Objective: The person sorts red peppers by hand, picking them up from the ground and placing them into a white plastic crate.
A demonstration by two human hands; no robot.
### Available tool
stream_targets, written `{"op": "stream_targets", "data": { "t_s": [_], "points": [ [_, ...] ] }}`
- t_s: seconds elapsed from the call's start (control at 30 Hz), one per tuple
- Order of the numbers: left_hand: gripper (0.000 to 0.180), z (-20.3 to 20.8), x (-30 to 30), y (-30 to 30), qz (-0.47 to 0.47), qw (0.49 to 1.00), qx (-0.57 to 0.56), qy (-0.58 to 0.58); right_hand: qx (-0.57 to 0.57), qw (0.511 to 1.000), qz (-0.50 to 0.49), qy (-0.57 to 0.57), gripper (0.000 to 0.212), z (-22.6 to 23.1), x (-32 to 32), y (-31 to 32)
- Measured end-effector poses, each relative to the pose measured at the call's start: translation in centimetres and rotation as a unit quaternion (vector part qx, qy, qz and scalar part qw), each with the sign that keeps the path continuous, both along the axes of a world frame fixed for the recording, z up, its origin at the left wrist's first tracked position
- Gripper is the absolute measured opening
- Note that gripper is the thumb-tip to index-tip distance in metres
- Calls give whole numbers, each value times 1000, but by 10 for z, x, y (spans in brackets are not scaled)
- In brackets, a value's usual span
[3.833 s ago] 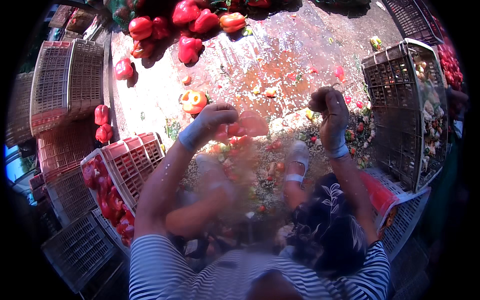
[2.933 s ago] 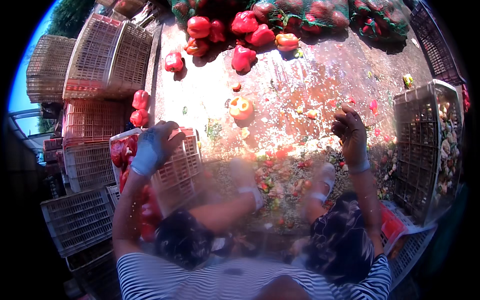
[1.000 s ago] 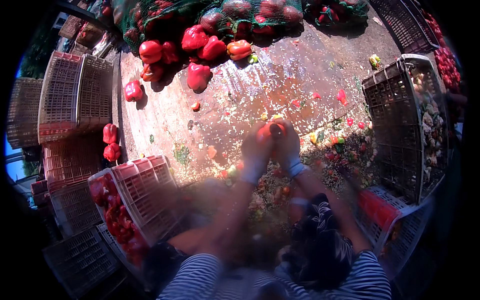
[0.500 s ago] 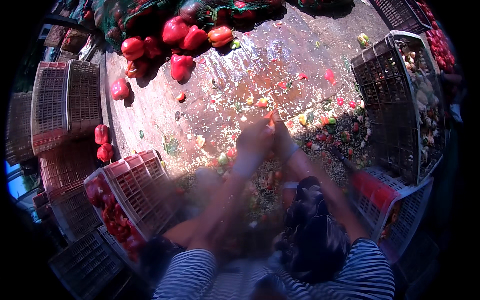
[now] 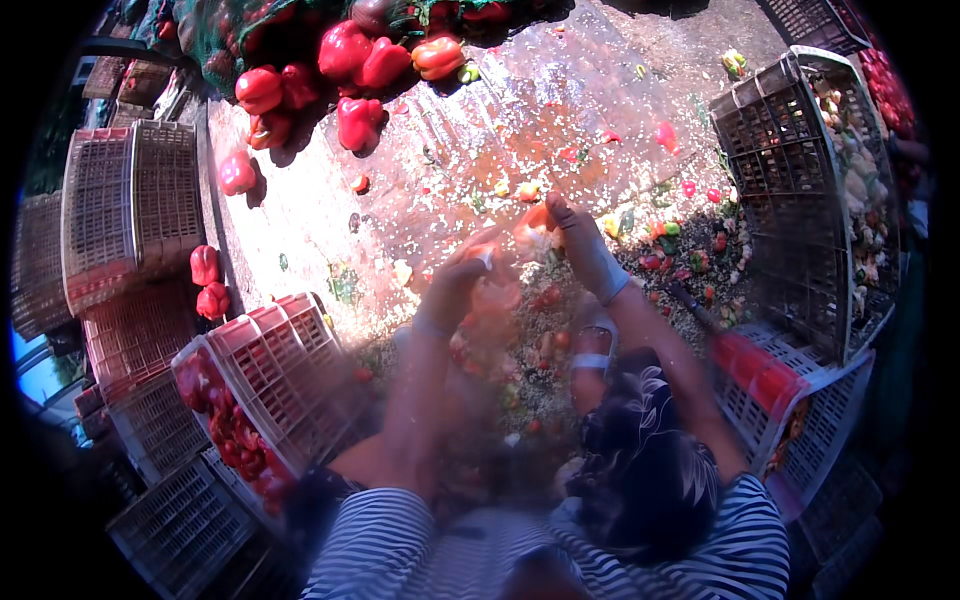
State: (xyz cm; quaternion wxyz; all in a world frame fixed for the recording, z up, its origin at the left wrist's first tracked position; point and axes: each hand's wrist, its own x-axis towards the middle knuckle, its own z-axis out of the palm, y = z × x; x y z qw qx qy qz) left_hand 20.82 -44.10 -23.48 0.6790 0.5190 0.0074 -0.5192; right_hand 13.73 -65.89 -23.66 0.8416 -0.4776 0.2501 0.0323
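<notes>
My left hand [image 5: 452, 292] is curled around a piece of red bell pepper [image 5: 497, 290], blurred, with a pale inner edge showing near the fingertips. A short gap away, my right hand [image 5: 590, 258] grips another piece of red bell pepper [image 5: 534, 228] between thumb and fingers, its pale inside partly visible. Both hands are held over the seed-strewn board [image 5: 400, 200], between my knees. Whole red bell peppers [image 5: 345, 55] lie at the far left of it, beside a green net sack [image 5: 215, 45].
A crate of red pepper pieces [image 5: 235, 420] leans at my left. On the right stand a dark crate of pale cores [image 5: 785, 200] and a white crate with a red band [image 5: 760, 375]. Stacked crates [image 5: 130, 215] line the far left. Pepper scraps and seeds cover the ground near my feet.
My hands were together on one red pepper; now they are apart, each with a piece. The left moved left and toward me, the right slightly to the right.
</notes>
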Motion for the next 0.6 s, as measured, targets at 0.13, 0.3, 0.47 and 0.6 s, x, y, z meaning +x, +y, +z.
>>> {"op": "stream_targets", "data": {
  "t_s": [0.13, 0.3, 0.47, 0.6],
  "points": [
    [51, 44, -11, -35, -252, 672, 243, -653, -516, 828, -119, -186, 60, 47, 0, -1],
    [44, 42, 6, -57, -229, 579, 290, -726, -657, 752, 25, -53, 53, 20, 17, -20],
    [56, 43, 22, -38, -175, 725, 274, -607, -401, 910, -66, -86, 54, 23, 11, -5],
    [72, 29, 26, -28, 3, 999, -25, 38, 60, 997, -50, -15, 60, 25, 6, -6]
  ]
}}
